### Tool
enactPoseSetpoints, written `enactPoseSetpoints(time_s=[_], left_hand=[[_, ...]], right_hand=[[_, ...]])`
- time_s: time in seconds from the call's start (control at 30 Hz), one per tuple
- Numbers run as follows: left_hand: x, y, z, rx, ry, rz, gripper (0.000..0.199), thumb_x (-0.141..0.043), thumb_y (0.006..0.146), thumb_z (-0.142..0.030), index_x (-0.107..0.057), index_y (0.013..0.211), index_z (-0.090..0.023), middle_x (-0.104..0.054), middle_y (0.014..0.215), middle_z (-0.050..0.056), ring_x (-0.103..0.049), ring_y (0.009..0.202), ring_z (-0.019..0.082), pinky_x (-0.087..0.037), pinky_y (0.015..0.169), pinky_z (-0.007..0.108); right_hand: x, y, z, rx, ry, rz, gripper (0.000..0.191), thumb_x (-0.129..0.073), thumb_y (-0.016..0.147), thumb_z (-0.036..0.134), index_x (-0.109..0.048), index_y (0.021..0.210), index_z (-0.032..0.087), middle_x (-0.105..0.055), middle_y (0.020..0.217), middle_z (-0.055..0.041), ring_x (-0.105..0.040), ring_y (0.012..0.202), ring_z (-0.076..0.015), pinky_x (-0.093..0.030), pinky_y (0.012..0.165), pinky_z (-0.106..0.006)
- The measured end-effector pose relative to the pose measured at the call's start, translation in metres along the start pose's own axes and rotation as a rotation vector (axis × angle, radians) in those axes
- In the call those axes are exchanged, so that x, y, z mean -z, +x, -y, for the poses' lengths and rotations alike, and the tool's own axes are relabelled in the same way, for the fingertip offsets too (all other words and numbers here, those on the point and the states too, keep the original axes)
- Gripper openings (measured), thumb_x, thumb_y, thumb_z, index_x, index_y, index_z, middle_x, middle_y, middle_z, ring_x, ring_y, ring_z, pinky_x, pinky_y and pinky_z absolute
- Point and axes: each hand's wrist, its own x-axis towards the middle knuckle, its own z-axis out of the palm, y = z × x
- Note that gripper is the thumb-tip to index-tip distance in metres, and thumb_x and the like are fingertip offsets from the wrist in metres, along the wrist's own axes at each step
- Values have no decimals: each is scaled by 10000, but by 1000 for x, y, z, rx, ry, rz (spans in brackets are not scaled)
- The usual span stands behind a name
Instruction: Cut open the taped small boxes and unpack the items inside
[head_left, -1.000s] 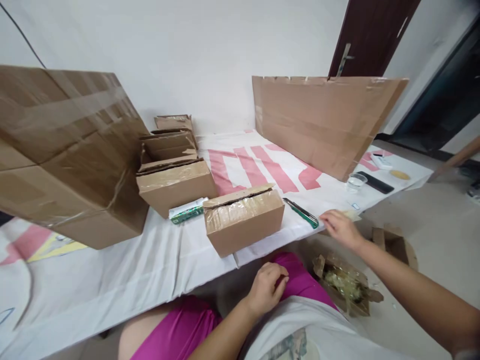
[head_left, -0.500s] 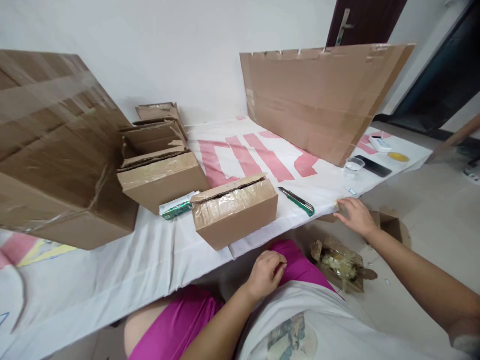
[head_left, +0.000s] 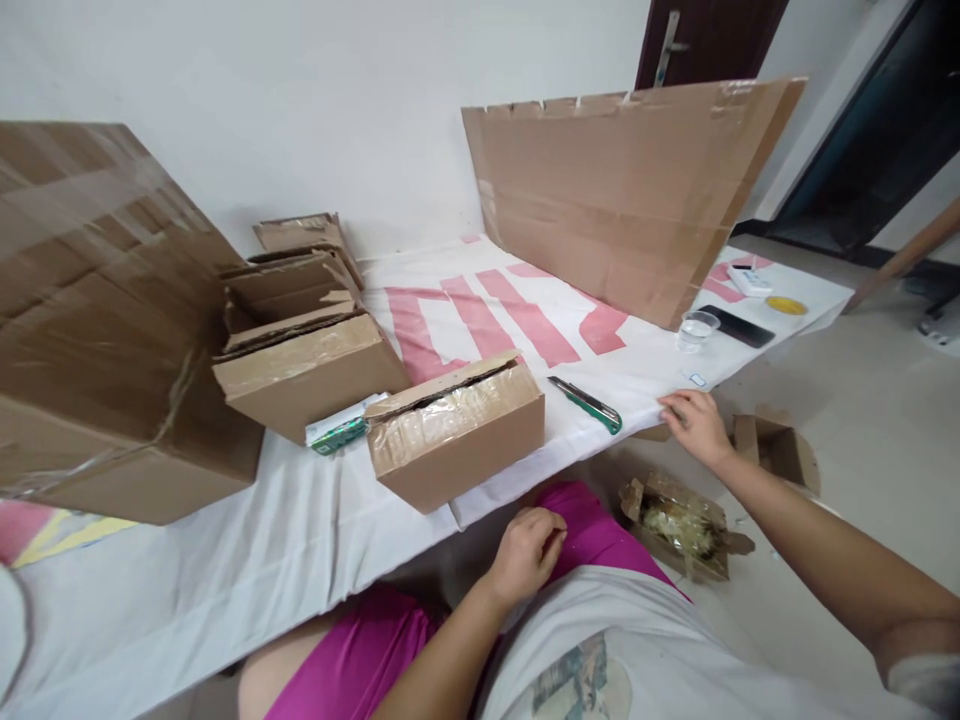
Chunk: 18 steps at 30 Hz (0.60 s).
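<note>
My left hand (head_left: 527, 550) rests over my lap with its fingers curled together; whether anything is inside them is hidden. At the table's front edge my right hand (head_left: 694, 422) touches the white cloth (head_left: 645, 395) with thumb and fingertips apart, holding nothing that shows. Between the hands, on the table, lies a green utility knife (head_left: 589, 403) with a dark blade end. Left of the knife stands a small taped cardboard box (head_left: 461, 440), its top seam slightly raised. A green and white packet (head_left: 341, 428) touches that box's left side.
Several cardboard boxes (head_left: 307, 375) and a big box (head_left: 97, 300) stand at the left. A large cardboard panel (head_left: 607, 190) stands at the back. A clear cup (head_left: 695, 332), a phone (head_left: 735, 326) and a yellow lid (head_left: 786, 305) lie right. Open boxes (head_left: 679, 525) sit on the floor.
The view has shifted slightly, so the table things appear a little further left. Both hands keep nearly the same pose and place.
</note>
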Motion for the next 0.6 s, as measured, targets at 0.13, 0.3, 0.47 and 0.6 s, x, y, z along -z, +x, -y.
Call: enactPoseSetpoints(time_s=[0.13,0.3,0.47,0.6], left_hand=[[0,0,2,-10,11,-3,119,-477,880,-154,-585,874,-203,-677,790,35,-634,742,173,-492,720,304],[-3,-2,6,-23,11,-3,114,-483,874,-140,-580,875,-200,-672,791,32,-634,745,172,-488,722,300],[-3,-1,7,-35,5,6,116,-488,866,-129,-582,880,-196,-673,794,32,-636,748,173,-486,722,299],[-4,0,6,-28,-3,23,119,-487,861,-129,-584,875,-196,-675,794,34,-634,746,174,-482,716,296]], right_hand=[[-4,8,-15,-120,28,-62,297,-439,862,384,-641,964,191,-682,975,-95,-611,911,-230,-477,859,-401],[-7,5,-49,-261,-13,-111,339,-326,891,359,-576,1011,164,-673,885,-89,-609,745,-192,-487,690,-325],[-18,-42,-63,-259,-156,29,198,-470,827,274,-647,840,187,-661,840,-84,-588,824,-222,-463,775,-363],[-30,-99,-50,-198,-269,251,141,-579,843,252,-670,783,163,-652,817,-77,-607,827,-205,-483,774,-355]])
